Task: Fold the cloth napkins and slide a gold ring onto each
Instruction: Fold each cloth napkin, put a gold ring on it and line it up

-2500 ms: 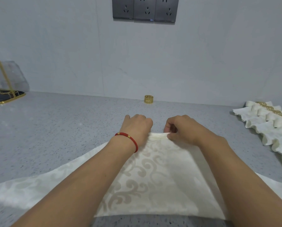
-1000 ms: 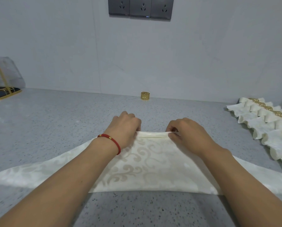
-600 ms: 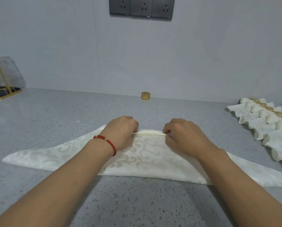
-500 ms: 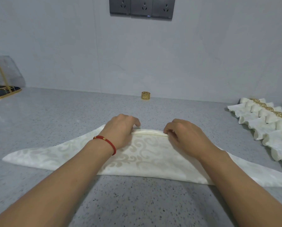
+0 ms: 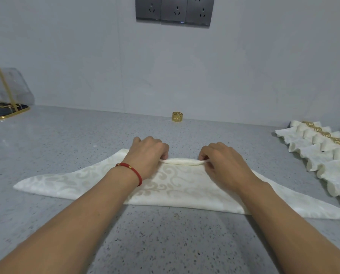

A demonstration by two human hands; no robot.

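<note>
Napkin: cream damask cloth napkin (image 5: 177, 186) lies as a wide triangle on the grey speckled surface (image 5: 66, 139), its far tip rolled over.
Hands: left hand (image 5: 147, 155) and right hand (image 5: 222, 161) pinch the roll's ends with curled fingers, keeping it even.
Ring: small gold napkin ring (image 5: 177, 116) waits by the wall, well apart.
Finished: ringed napkins (image 5: 323, 151) lie in a row at the right.

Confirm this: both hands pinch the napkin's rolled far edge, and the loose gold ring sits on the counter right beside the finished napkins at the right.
Not quite. Both hands, left hand and right hand, do pinch the napkin's rolled far edge, but the gold ring stands alone at the wall, mid-counter, well apart from the finished napkins. The head view shows it.
</note>
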